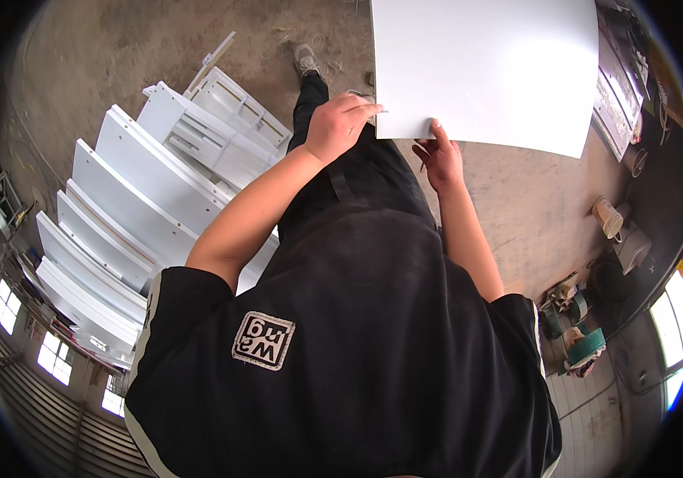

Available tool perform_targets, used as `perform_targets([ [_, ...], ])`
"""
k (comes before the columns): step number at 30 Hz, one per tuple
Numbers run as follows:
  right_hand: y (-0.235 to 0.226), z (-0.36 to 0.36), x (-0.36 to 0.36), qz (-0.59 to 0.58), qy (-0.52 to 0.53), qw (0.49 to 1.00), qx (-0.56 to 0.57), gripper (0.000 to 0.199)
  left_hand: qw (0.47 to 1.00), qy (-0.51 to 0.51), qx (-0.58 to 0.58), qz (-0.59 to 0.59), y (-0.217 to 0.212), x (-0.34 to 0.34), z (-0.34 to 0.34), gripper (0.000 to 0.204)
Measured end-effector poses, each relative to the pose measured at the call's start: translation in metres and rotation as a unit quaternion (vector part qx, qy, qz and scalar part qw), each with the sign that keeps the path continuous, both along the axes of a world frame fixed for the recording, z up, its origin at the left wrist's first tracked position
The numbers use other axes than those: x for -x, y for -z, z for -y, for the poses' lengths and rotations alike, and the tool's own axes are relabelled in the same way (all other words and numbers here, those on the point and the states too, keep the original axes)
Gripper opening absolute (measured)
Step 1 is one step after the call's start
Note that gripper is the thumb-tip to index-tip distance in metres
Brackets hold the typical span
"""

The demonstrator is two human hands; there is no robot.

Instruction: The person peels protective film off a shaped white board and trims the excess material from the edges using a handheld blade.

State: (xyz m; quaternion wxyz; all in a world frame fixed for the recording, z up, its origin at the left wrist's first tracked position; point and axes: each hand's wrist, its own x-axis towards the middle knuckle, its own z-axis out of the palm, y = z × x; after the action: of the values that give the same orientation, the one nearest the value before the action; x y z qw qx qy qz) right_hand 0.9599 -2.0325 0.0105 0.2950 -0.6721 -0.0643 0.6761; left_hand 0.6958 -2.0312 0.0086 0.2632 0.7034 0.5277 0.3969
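Note:
A large glossy white panel (485, 72) extends away from me at the upper right. My right hand (442, 162) grips its near edge, thumb on the top face and the other fingers curled below. A thin dark sliver shows beside those fingers, too small to name. At the panel's near left corner is my left hand (340, 127), its fingers pressed together and their tips over the edge. Something small and greyish shows at these tips, but I cannot make out what it is. A thin pale loop stands out by the knuckles.
Several white boards (142, 167) with drilled edges stand in a row at my left, near slotted white pieces (238, 111). A dark-topped surface (616, 95) lies beyond the panel's right side. To the right are a bucket-like container (608, 217) and a green object (584, 348).

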Motion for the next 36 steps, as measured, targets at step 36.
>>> perform_targets([
  [36,0.015,0.011,-0.012,-0.024,0.0,1.0,-0.006,0.03,0.98,0.164,0.043,-0.109,-0.008,-0.011,0.054,0.016],
])
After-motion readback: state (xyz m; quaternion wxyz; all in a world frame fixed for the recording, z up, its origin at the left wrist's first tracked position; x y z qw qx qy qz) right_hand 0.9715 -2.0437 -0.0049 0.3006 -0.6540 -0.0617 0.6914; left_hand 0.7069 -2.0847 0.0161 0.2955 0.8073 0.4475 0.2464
